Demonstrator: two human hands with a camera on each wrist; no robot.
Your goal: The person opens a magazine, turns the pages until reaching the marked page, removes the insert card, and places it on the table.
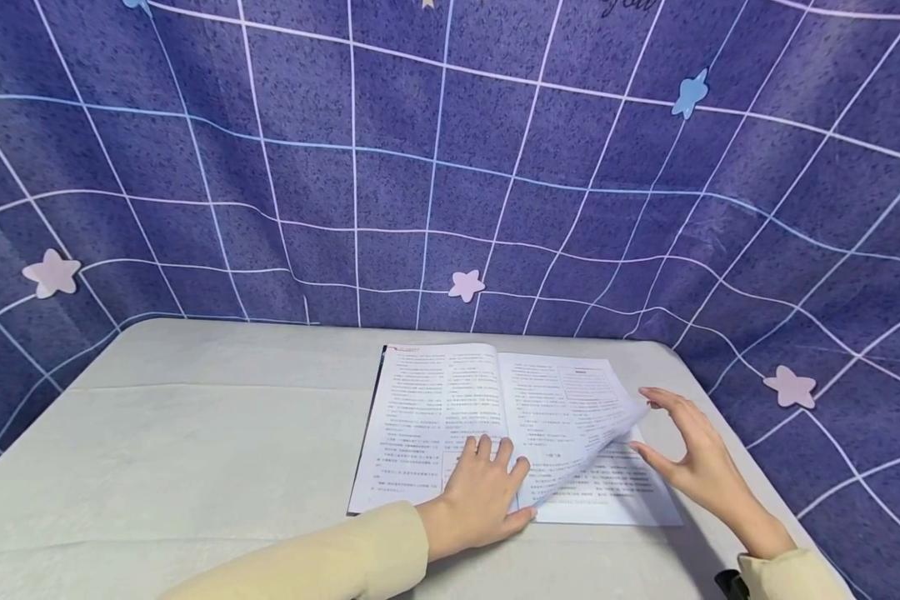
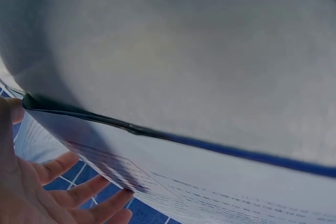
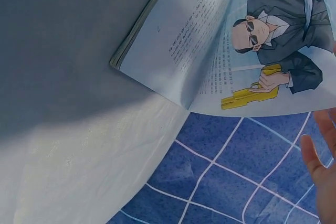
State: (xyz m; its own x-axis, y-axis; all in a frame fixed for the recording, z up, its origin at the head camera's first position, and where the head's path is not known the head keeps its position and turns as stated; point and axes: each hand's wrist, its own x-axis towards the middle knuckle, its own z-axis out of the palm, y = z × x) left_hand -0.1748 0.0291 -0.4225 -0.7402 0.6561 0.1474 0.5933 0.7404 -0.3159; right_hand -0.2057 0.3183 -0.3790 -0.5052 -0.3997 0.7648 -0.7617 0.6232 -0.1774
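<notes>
right grip (image 1: pixel 708 475) is being held wide, lifted page (image 1: pixel 551 417) being touched at its corner by a fingertip; left grip (image 1: pixel 480 492) is being rested, fingers spread, on opened book (image 1: pixel 427 400) near its middle; book is being supported by desk (image 1: pixel 195 450), gridded curtain (image 1: pixel 390 192) being seen behind.

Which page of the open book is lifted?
The right-side top page, by the right hand; it curls up, unlike the page beneath and the left page.

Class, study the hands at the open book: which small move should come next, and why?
Probably the right hand should guide the raised page leftward: its lower edge curves up, exposing the page beneath, while the left hand rests near the gutter.
</notes>
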